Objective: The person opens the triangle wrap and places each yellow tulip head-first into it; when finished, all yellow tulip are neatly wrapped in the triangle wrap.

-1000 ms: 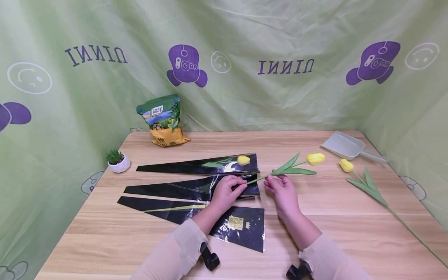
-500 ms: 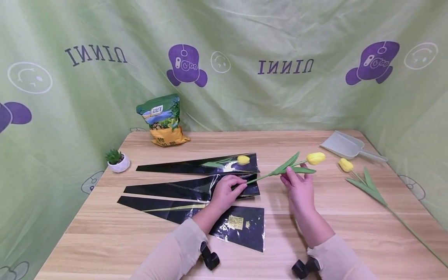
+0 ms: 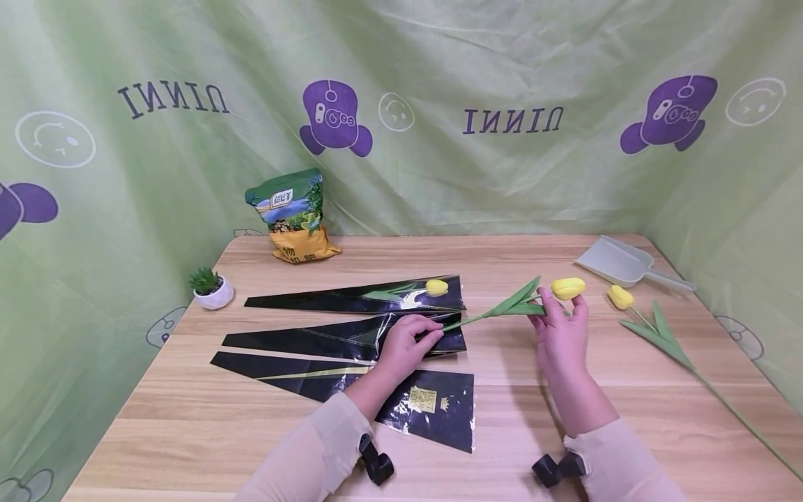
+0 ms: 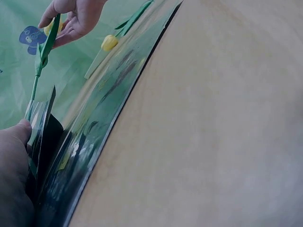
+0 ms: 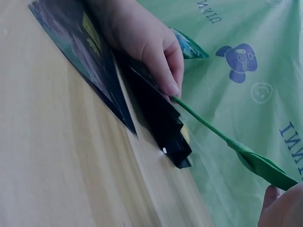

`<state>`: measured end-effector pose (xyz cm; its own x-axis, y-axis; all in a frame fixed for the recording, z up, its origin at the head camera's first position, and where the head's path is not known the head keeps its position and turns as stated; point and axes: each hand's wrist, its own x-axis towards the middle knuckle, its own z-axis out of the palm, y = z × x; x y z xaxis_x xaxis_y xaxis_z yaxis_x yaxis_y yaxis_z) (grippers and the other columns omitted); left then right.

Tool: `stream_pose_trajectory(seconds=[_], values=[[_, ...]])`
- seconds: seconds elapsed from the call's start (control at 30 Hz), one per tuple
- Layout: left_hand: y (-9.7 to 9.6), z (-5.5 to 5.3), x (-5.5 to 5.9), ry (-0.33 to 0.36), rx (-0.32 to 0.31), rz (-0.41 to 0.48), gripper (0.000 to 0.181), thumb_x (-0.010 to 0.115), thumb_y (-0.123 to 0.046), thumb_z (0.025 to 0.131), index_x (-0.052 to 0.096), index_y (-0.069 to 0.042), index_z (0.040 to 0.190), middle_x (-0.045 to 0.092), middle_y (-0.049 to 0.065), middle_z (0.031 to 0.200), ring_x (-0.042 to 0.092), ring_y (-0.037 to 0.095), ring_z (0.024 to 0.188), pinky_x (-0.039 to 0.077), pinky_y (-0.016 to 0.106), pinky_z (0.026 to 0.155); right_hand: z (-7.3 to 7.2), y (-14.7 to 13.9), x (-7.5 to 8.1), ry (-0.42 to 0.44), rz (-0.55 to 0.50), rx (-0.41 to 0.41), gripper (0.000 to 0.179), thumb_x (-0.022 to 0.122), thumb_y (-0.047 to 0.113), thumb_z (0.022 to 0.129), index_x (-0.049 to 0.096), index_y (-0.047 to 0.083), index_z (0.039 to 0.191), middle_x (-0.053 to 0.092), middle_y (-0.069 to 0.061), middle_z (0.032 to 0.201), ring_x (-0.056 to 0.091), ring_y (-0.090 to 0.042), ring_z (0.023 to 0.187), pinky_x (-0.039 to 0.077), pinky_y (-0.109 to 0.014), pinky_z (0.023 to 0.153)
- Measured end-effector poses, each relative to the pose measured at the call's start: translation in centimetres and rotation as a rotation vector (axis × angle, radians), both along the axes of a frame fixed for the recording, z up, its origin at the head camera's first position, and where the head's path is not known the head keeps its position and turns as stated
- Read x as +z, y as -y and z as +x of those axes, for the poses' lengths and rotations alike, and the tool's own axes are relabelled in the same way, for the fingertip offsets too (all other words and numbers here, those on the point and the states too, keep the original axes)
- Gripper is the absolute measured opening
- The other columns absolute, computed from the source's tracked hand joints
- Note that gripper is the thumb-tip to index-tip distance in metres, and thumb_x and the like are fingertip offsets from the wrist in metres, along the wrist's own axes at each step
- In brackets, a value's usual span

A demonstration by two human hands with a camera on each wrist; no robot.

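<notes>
An artificial yellow tulip (image 3: 568,288) with green leaves lies across both hands in the head view. My left hand (image 3: 404,345) pinches its stem at the mouth of the middle black flower sleeve (image 3: 295,340); the lower stem runs inside. Just below the bloom, my right hand (image 3: 561,341) holds the tulip by its upper stem and a leaf (image 5: 265,168). Behind, another sleeve (image 3: 301,300) has a yellow tulip (image 3: 436,287) in it. A third sleeve (image 3: 439,401), with gold print, lies flat in front, partly under the left forearm.
Another yellow tulip (image 3: 620,298) lies at the right, its long stem running toward the near right corner. Beyond it is a grey dustpan (image 3: 615,259). A green and yellow bag (image 3: 291,216) and a small potted succulent (image 3: 213,291) stand at the back left.
My right hand has slid right along the tulip, from the stem below the leaves up to just under the bloom. The left hand has stayed at the sleeve's mouth.
</notes>
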<state>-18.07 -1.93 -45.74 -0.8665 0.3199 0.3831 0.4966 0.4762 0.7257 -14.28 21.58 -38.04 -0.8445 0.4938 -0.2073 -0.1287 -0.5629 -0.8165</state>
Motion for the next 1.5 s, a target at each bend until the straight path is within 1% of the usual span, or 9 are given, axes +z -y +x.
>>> stream_pose_trajectory(seconds=[0.1, 0.3, 0.5, 0.73, 0.93, 1.07, 1.13, 1.3, 1.5], values=[[0.0, -0.1, -0.1, -0.011, 0.0, 0.003, 0.015, 0.072, -0.019, 0.088, 0.078, -0.01, 0.1, 0.074, 0.006, 0.103, 0.066, 0.024, 0.104, 0.05, 0.037, 0.097, 0.0, -0.6, 0.1, 0.008, -0.003, -0.012, 0.053, 0.063, 0.015, 0.095, 0.03, 0.022, 0.136, 0.06, 0.002, 0.101, 0.065, -0.007, 0.075, 0.055, -0.016, 0.069], [-0.1, -0.1, -0.1, -0.021, 0.003, 0.0, 0.015, 0.072, -0.019, 0.088, 0.078, -0.011, 0.1, 0.074, 0.006, 0.103, 0.066, 0.023, 0.103, 0.05, 0.038, 0.096, -0.1, -1.5, 0.0, 0.017, 0.014, -0.03, 0.059, 0.063, 0.014, 0.095, 0.029, 0.025, 0.142, 0.054, 0.002, 0.102, 0.065, -0.007, 0.072, 0.054, -0.018, 0.068], [0.0, -0.1, -0.1, -0.016, -0.003, -0.002, 0.016, 0.072, -0.019, 0.088, 0.077, -0.01, 0.101, 0.074, 0.006, 0.104, 0.065, 0.024, 0.105, 0.049, 0.038, 0.098, -0.2, -1.9, -0.3, 0.037, 0.043, -0.026, 0.059, 0.064, 0.011, 0.094, 0.031, 0.025, 0.141, 0.055, 0.003, 0.102, 0.066, -0.007, 0.072, 0.055, -0.019, 0.068], [0.0, -0.1, 0.1, -0.011, 0.002, -0.007, 0.017, 0.072, -0.02, 0.089, 0.077, -0.011, 0.102, 0.073, 0.006, 0.104, 0.065, 0.023, 0.104, 0.05, 0.038, 0.096, -0.1, -2.2, -0.9, 0.074, 0.077, -0.003, 0.055, 0.063, 0.013, 0.095, 0.032, 0.024, 0.138, 0.058, 0.004, 0.099, 0.065, -0.007, 0.073, 0.055, -0.018, 0.069], [-0.2, 0.0, 0.3, -0.024, -0.014, -0.008, 0.018, 0.072, -0.02, 0.088, 0.077, -0.01, 0.102, 0.073, 0.006, 0.104, 0.065, 0.024, 0.103, 0.051, 0.037, 0.094, -0.1, -1.8, -1.7, 0.102, 0.102, 0.028, 0.057, 0.064, 0.014, 0.094, 0.029, 0.023, 0.14, 0.06, 0.006, 0.098, 0.066, -0.005, 0.073, 0.055, -0.017, 0.069], [-0.3, 0.0, 0.5, -0.032, -0.018, -0.003, 0.018, 0.072, -0.019, 0.088, 0.077, -0.009, 0.103, 0.073, 0.006, 0.104, 0.066, 0.023, 0.102, 0.051, 0.037, 0.094, -0.2, -1.2, -2.3, 0.116, 0.116, 0.047, 0.051, 0.063, 0.013, 0.095, 0.032, 0.023, 0.134, 0.062, 0.008, 0.093, 0.068, -0.004, 0.071, 0.054, -0.016, 0.066], [-0.4, 0.0, 0.6, -0.026, -0.017, -0.005, 0.018, 0.072, -0.019, 0.088, 0.077, -0.01, 0.103, 0.073, 0.005, 0.104, 0.065, 0.022, 0.103, 0.052, 0.037, 0.093, -0.2, -1.0, -2.7, 0.119, 0.149, 0.07, 0.045, 0.062, 0.013, 0.096, 0.034, 0.025, 0.128, 0.063, 0.01, 0.089, 0.068, -0.003, 0.07, 0.054, -0.016, 0.065], [-0.5, 0.1, 0.7, -0.014, -0.018, -0.021, 0.018, 0.072, -0.021, 0.089, 0.077, -0.011, 0.104, 0.072, 0.004, 0.105, 0.065, 0.021, 0.104, 0.052, 0.036, 0.094, -0.2, -0.4, -3.6, 0.132, 0.211, 0.126, 0.04, 0.063, 0.013, 0.095, 0.034, 0.028, 0.119, 0.066, 0.011, 0.085, 0.069, -0.002, 0.071, 0.055, -0.016, 0.068], [-0.7, 0.0, 0.7, -0.04, -0.021, -0.032, 0.018, 0.071, -0.021, 0.089, 0.077, -0.011, 0.103, 0.072, 0.005, 0.106, 0.065, 0.021, 0.105, 0.051, 0.037, 0.095, -0.2, 0.6, -4.4, 0.17, 0.308, 0.177, 0.041, 0.062, 0.016, 0.096, 0.031, 0.024, 0.122, 0.066, 0.015, 0.086, 0.068, 0.002, 0.076, 0.055, -0.016, 0.074]])
